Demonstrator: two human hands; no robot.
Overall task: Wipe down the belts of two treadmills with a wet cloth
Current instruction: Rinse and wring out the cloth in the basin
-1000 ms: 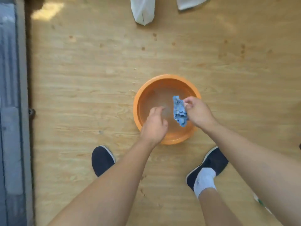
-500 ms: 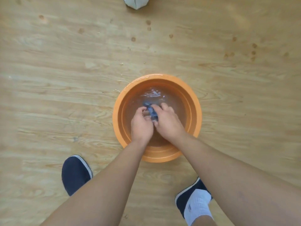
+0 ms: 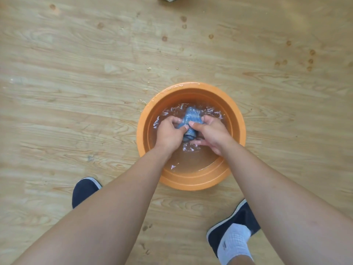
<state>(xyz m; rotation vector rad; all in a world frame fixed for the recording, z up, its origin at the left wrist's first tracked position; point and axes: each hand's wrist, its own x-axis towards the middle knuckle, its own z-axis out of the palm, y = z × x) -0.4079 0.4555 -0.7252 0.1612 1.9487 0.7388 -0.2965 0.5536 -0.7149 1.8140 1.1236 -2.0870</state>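
Soaking step, it looks — left hand [image 3: 169, 133] and right hand [image 3: 212, 133], each grip curled on the crumpled blue cloth [image 3: 192, 115], round orange plastic basin [image 3: 191, 184] beneath — wringing next.

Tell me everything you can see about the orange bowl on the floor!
The orange bowl is a round basin that looks like smooth plastic, with a wide rim and sloping walls. It stands upright on the wooden floor. It is partly filled with clear water that ripples and splashes, and wet drops shine on its far rim. Inside it, the left hand and the right hand grip a blue cloth in the water.
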